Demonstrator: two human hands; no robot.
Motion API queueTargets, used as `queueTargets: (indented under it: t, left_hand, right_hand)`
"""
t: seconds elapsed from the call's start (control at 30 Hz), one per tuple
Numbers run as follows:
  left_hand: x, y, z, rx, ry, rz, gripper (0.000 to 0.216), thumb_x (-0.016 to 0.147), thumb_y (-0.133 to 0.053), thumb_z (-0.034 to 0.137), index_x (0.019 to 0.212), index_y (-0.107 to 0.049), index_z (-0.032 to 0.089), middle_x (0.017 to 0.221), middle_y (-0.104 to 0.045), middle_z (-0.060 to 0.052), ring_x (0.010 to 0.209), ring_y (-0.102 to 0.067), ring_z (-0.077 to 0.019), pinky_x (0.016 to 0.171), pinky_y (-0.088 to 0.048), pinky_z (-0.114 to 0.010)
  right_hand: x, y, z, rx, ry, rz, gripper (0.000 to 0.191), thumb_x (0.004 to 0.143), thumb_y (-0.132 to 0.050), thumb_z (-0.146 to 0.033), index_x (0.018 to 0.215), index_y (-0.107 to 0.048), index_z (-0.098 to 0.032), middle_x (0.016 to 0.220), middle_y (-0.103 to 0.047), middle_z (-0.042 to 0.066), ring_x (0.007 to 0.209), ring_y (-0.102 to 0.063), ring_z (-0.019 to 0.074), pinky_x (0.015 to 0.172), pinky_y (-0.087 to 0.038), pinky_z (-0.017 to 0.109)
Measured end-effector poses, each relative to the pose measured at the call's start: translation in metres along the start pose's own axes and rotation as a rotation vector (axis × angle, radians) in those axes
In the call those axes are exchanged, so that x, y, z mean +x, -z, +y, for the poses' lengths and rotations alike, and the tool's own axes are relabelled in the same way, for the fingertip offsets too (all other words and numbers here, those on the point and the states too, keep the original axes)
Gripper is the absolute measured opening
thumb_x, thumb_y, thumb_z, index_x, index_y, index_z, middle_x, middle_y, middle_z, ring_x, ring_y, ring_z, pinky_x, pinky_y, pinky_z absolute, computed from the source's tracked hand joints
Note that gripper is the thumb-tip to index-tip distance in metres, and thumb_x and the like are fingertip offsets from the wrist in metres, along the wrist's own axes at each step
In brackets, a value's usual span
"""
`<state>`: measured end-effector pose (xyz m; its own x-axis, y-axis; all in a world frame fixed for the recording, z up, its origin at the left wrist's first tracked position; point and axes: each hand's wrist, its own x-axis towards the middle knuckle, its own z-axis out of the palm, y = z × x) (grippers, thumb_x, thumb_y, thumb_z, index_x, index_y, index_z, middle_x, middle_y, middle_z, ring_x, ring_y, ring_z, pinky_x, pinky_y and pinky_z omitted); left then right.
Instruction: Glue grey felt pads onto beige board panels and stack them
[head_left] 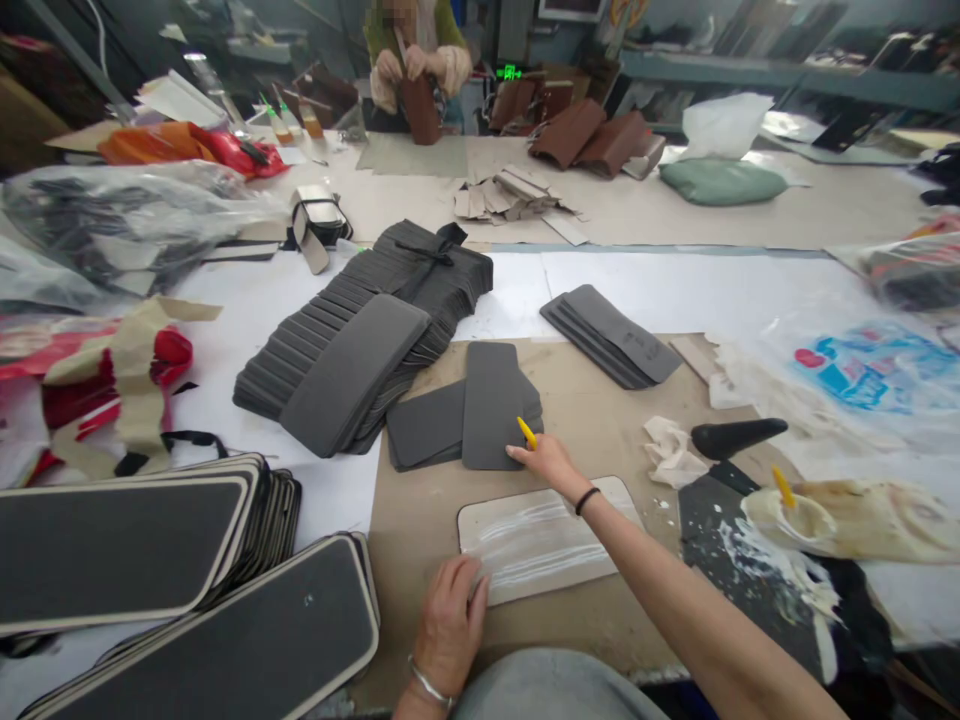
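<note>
Right now your table (660,290) carries everything, white sheet at the back and brown board (592,410) under your hands. Biggest on it is the fanned stack (360,330) of dark grey pads, left of centre; a smaller stack (611,335) lies well to its right. At your near left sit the long trimmed panels (120,545), dark with pale edges, overlapping each other.

Between the two stacks, a few loose pads (465,410) lie on the board, one upright across the others. Your right hand (547,462) reaches to the near edge of that upright pad, fingers touching or just over it. That hand is loosely curled around a yellow stick (526,432), whose tip pokes out above the fingers.

Just nearer to you lies the pale panel (540,535), streaked white with glue. Your left hand (450,622) rests flat and spread on its near left corner, gripping nothing, only pressing down.

Right of the panel, a glue pot (791,515) holds another yellow stick, beside a dark smeared board (750,560) and a crumpled rag (671,450).

Across the table, another person's hands (409,68) hold a brown leather piece (418,108).

A plastic bag (862,365) at far right bears blue and red print, too blurred to read; a green lit sign (508,72) at the back is likewise illegible.
</note>
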<state>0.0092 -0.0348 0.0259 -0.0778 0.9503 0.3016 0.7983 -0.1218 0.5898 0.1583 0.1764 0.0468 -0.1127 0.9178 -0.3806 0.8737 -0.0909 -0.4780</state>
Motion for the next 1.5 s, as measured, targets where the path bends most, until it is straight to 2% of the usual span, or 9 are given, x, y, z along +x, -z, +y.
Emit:
queueTargets:
  t: [0.2, 0.33, 0.43, 0.6, 0.83, 1.0, 1.17, 1.33, 1.5]
  left_hand:
    - [0.013, 0.0, 0.012, -0.405, 0.454, -0.083, 0.019, 0.076, -0.056, 0.032, 0.087, -0.063, 0.018, 0.086, -0.065, -0.008, 0.083, -0.061, -0.019, 0.08, -0.05, -0.035]
    - [0.046, 0.01, 0.017, -1.101, 0.983, 0.029, 0.043, 0.065, -0.066, 0.044, 0.097, -0.057, 0.016, 0.093, -0.066, -0.009, 0.087, -0.063, -0.0189, 0.079, -0.05, -0.032]
    - [0.076, 0.019, 0.017, -1.552, 1.101, 0.03, 0.037, 0.066, -0.068, 0.039, 0.092, -0.058, 0.015, 0.086, -0.068, -0.007, 0.08, -0.064, -0.0153, 0.075, -0.052, -0.027]
    - [0.088, 0.039, 0.023, -1.66, 1.029, 0.161, 0.02, 0.065, -0.07, 0.016, 0.083, -0.06, 0.018, 0.078, -0.069, 0.0, 0.067, -0.063, -0.0106, 0.063, -0.053, -0.023]
    - [0.024, 0.083, 0.034, -1.51, 1.061, 0.208, 0.036, 0.06, -0.071, 0.018, 0.094, -0.062, 0.029, 0.088, -0.069, 0.004, 0.082, -0.063, -0.0155, 0.072, -0.054, -0.029]
    - [-0.016, 0.084, 0.013, -1.141, 1.108, -0.028, 0.036, 0.052, -0.073, 0.026, 0.087, -0.066, 0.022, 0.083, -0.069, 0.001, 0.087, -0.061, -0.0185, 0.077, -0.05, -0.026]
    - [-0.018, 0.081, -0.013, -0.809, 0.812, -0.446, 0.034, 0.068, -0.053, 0.033, 0.094, -0.066, 0.016, 0.088, -0.069, -0.003, 0.085, -0.06, -0.0222, 0.077, -0.05, -0.03]
    - [0.005, 0.072, -0.012, -0.505, 0.543, -0.63, 0.042, 0.071, -0.043, 0.042, 0.094, -0.068, 0.017, 0.095, -0.069, -0.006, 0.097, -0.059, -0.0266, 0.086, -0.047, -0.036]
    - [0.012, 0.054, 0.002, -0.151, 0.304, -0.906, 0.048, 0.079, -0.037, 0.044, 0.116, -0.057, 0.021, 0.114, -0.061, -0.009, 0.106, -0.056, -0.0248, 0.094, -0.04, -0.039]
  right_hand:
    - [-0.007, 0.007, -0.01, 0.277, 0.055, -0.068, 0.022, 0.072, -0.054, -0.037, 0.063, -0.05, -0.018, 0.049, -0.04, -0.007, 0.047, -0.038, 0.0081, 0.047, -0.026, 0.022]
    - [-0.042, 0.029, -0.024, 0.526, 0.264, -0.269, 0.025, 0.075, -0.051, -0.038, 0.061, -0.042, -0.019, 0.047, -0.031, -0.01, 0.045, -0.029, 0.0059, 0.045, -0.024, 0.021]
    - [-0.066, 0.04, -0.035, 0.518, 0.429, -0.41, 0.027, 0.076, -0.052, -0.038, 0.06, -0.041, -0.019, 0.051, -0.031, -0.009, 0.047, -0.028, 0.0054, 0.046, -0.024, 0.02]
    - [-0.084, 0.045, -0.033, 0.489, 0.442, -0.124, 0.032, 0.082, -0.042, -0.044, 0.064, -0.048, -0.018, 0.056, -0.04, -0.005, 0.053, -0.039, 0.0084, 0.051, -0.032, 0.022]
    - [-0.088, 0.071, 0.033, 0.539, 0.174, 0.437, 0.05, 0.085, -0.027, -0.056, 0.082, -0.057, -0.017, 0.067, -0.055, 0.003, 0.064, -0.053, 0.0148, 0.062, -0.042, 0.028]
    - [-0.117, 0.086, 0.089, 0.457, -0.025, 0.565, 0.053, 0.08, -0.033, -0.064, 0.077, -0.055, -0.016, 0.054, -0.052, 0.0, 0.052, -0.051, 0.0138, 0.056, -0.042, 0.027]
    - [-0.151, 0.067, 0.122, 0.359, -0.156, 0.529, 0.055, 0.08, -0.03, -0.065, 0.072, -0.055, -0.017, 0.052, -0.054, 0.002, 0.051, -0.053, 0.016, 0.055, -0.042, 0.029]
    - [-0.159, 0.038, 0.14, 0.396, -0.208, 0.536, 0.055, 0.077, -0.032, -0.067, 0.07, -0.055, -0.018, 0.054, -0.058, 0.004, 0.053, -0.057, 0.0183, 0.057, -0.044, 0.031]
    - [-0.161, 0.046, 0.147, 0.247, -0.212, 0.627, 0.056, 0.076, -0.031, -0.066, 0.074, -0.058, -0.017, 0.058, -0.06, 0.007, 0.057, -0.057, 0.0203, 0.061, -0.043, 0.033]
